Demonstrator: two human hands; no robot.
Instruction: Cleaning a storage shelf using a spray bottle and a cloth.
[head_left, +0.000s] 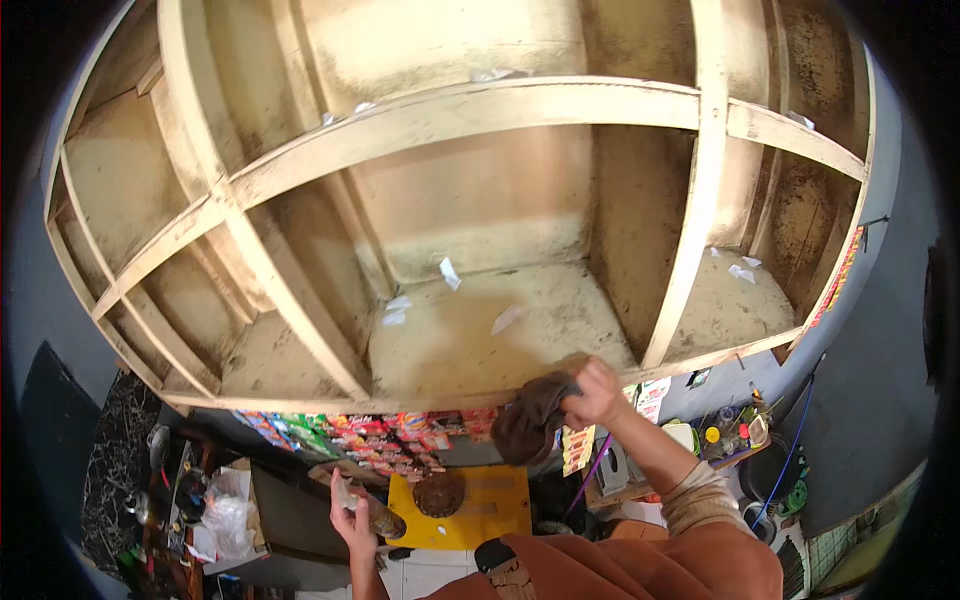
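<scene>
My right hand (598, 390) grips a crumpled dark brown cloth (529, 420) at the front edge of the middle lower compartment of a wooden shelf unit (465, 105). Lower down on the left, my left hand (352, 521) holds a clear bottle (384, 516), which looks like a spray bottle. On the floor of that compartment lie white paper scraps, among them one scrap (449, 274) near the back and another piece (508, 319) nearer the middle. Dark stains mark the compartment's walls and corners.
Hanging sachets (375, 442) line the space under the shelf. Below are a yellow table (495, 510) with a brown round object (439, 495), and a carton (289, 517) beside a plastic bag (225, 510). Containers and jars (724, 435) crowd the right side. More scraps (742, 274) lie in the right compartment.
</scene>
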